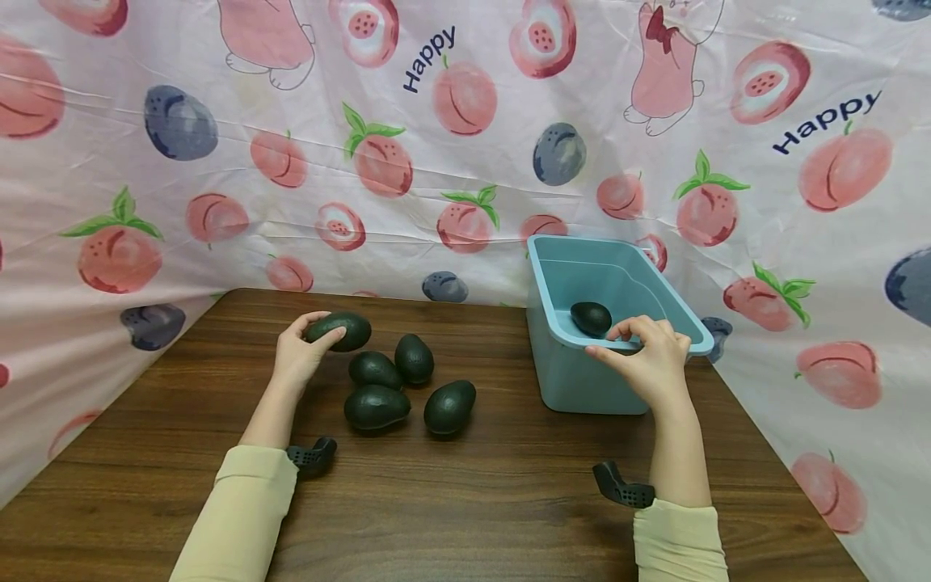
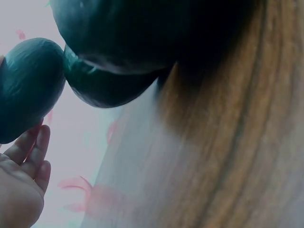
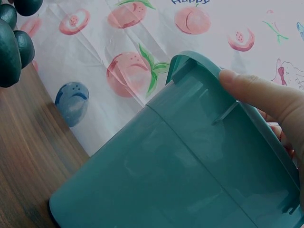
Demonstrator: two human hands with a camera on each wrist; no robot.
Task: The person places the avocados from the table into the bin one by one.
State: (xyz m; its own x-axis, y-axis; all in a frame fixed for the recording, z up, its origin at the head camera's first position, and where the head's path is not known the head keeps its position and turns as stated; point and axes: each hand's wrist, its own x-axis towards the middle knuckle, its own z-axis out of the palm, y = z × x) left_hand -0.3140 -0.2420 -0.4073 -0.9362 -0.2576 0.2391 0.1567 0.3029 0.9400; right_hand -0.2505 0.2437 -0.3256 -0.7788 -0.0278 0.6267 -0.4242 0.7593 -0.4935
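Pale yellow sleeves (image 1: 236, 509) reach across a wood-grain tabletop (image 1: 451, 517), a black wrist mount (image 1: 313, 458) on each arm, to the left of and in front of a light-blue bin (image 1: 589, 384). Four dark green avocados (image 1: 449, 408) lie loosely clustered to the bin's left. At the bin's near rim, the person's right hand (image 1: 655, 356) pinches the edge, thumb outside and fingers inside, parted only by the rim. Farther left of the bin, beyond the cluster's nearest fruit, the left hand (image 1: 300, 352) grips another avocado (image 1: 349, 330), thumb and fingers spread around it. One more avocado (image 1: 591, 318) rests inside the bin. Behind the bin hangs a fruit-printed cloth (image 1: 407, 234) lettered "Happy."
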